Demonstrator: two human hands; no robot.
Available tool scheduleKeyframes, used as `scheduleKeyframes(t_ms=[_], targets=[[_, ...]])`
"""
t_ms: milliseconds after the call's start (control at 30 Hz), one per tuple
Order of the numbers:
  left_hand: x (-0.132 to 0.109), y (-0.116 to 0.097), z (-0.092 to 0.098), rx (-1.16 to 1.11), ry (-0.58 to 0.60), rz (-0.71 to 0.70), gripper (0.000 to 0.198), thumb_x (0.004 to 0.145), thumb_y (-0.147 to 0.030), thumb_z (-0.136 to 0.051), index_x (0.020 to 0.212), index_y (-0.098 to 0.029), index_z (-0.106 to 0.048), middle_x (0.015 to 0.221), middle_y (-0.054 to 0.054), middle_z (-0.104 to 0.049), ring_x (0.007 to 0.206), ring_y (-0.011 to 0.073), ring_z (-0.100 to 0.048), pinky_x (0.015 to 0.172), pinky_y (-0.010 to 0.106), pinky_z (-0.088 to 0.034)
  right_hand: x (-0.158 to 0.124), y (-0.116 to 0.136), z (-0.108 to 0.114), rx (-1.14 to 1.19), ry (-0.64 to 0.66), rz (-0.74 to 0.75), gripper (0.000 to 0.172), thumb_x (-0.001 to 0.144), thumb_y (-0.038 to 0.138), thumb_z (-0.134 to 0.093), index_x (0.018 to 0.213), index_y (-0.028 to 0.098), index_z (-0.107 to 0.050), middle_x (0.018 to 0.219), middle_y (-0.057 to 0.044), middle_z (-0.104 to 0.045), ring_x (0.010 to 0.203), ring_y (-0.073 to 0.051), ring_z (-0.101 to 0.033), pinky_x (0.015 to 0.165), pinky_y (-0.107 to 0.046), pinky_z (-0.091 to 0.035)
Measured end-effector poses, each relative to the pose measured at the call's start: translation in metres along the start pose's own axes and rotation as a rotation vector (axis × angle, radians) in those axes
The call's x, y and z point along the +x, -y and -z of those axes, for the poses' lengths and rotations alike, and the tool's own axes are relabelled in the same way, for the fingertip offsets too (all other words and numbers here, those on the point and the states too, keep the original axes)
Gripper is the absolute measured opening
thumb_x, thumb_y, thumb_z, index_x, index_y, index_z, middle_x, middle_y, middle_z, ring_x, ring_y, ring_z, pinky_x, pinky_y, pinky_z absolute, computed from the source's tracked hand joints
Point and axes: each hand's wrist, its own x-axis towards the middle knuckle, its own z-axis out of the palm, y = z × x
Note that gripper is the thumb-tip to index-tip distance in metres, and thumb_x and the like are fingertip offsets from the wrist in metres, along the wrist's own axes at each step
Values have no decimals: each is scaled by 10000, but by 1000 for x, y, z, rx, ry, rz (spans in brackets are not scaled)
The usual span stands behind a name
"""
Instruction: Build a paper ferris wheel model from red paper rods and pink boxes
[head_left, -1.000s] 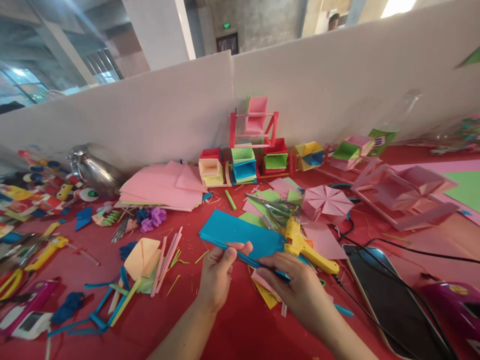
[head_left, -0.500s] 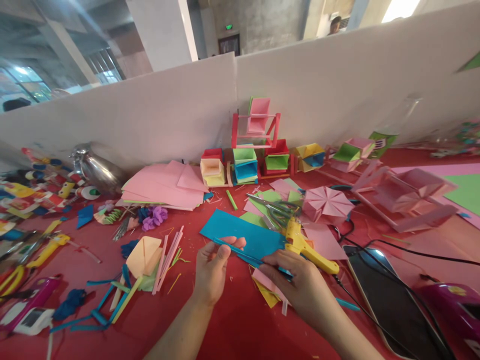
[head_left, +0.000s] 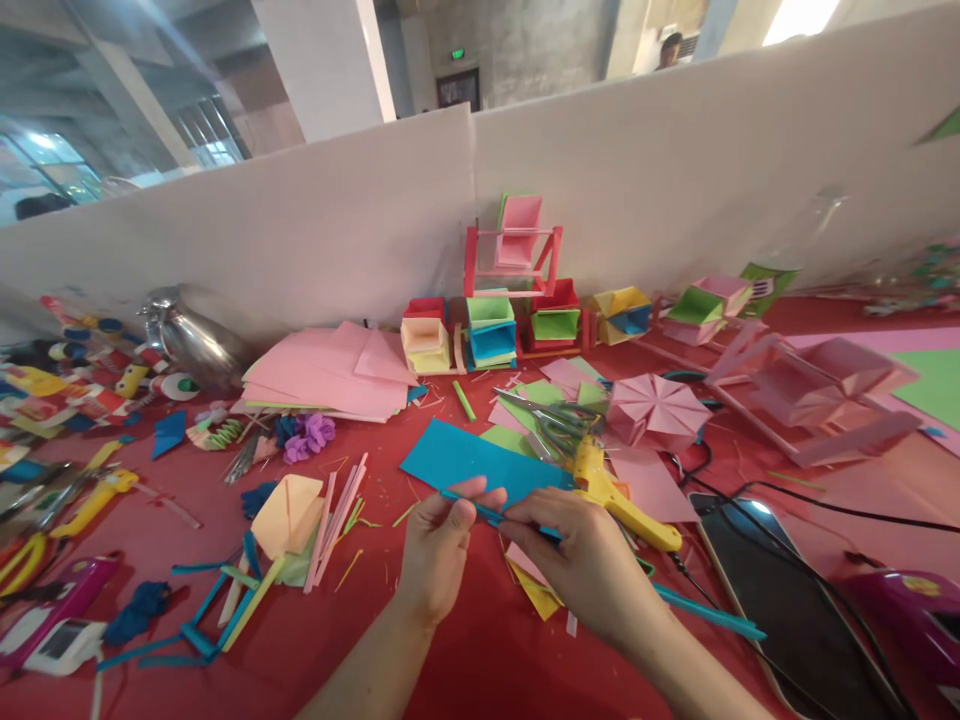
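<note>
A narrow folded blue paper strip [head_left: 491,516] spans the gap between my two hands, low over the red table. My left hand [head_left: 444,535] pinches its left end between thumb and fingers. Closed on its right part is my right hand [head_left: 566,545], whose fingers hide some of the strip. Behind the hands lies a flat blue paper sheet [head_left: 465,457]. A yellow glue gun [head_left: 619,500] rests just beyond my right hand. Thin blue strips [head_left: 712,612] lie beside my right wrist, and yellow paper [head_left: 538,592] is under that hand.
Colourful paper boxes [head_left: 491,340] stand along the white partition [head_left: 337,220]. Pink sheets [head_left: 330,370] are stacked at the back left. Scissors [head_left: 529,408] lie behind the blue sheet. On the right are a phone [head_left: 787,600], black cables and pink paper models [head_left: 656,408].
My hands have moved closer together along the strip, with the left shifting right and the right shifting slightly left. More of the thin blue strips beside my right wrist now shows.
</note>
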Motion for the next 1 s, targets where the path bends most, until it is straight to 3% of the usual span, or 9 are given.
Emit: scheduleKeyframes(t_ms=[100,300,433,667,833,1000], targets=[[0,3,1,50,69,12,218,706,-322,-717,892,-207,-720,939,77,-720,1047,286,-597,940,452,-412,-1,-3,-1,10,-16,-11,227,832,272,-506,662,217,-646,640,-10,-622,643,-151,-553,586,-245,-403],[-2,2,-3,84,114,-25,112,753,-264,-676,836,-219,-736,1037,73,-692,1155,291,-517,1004,454,-349,-2,-4,-3,79,30,-80,216,816,341,-518,720,228,-675,674,-10,-631,639,-151,-571,566,-242,-410],[-3,2,-4,37,104,17,214,746,-347,-674,907,-215,-724,1062,86,-680,1113,299,-551,987,467,-365,-3,-4,-5,35,-3,-58,282,836,317,-500,610,212,-632,614,-8,-602,608,-144,-547,555,-240,-392],[1,-4,-1,17,21,-23,230,758,-397,-638,800,-194,-737,990,88,-706,1075,290,-578,979,452,-369,-2,-5,-6,10,37,-61,187,823,278,-534,701,228,-667,667,5,-642,645,-148,-569,567,-236,-394],[5,-8,3,-1,34,-35,286,747,-442,-636,887,-209,-725,1041,87,-689,1031,280,-598,912,440,-423,-1,-3,-5,-39,18,-63,197,821,248,-520,688,218,-663,662,3,-645,651,-152,-573,584,-240,-394],[11,-13,9,-78,0,-78,225,762,-414,-636,844,-224,-725,963,54,-716,994,225,-622,936,388,-412,-2,-7,0,-83,53,-111,205,824,302,-519,699,222,-660,673,3,-646,615,-150,-565,545,-237,-378]])
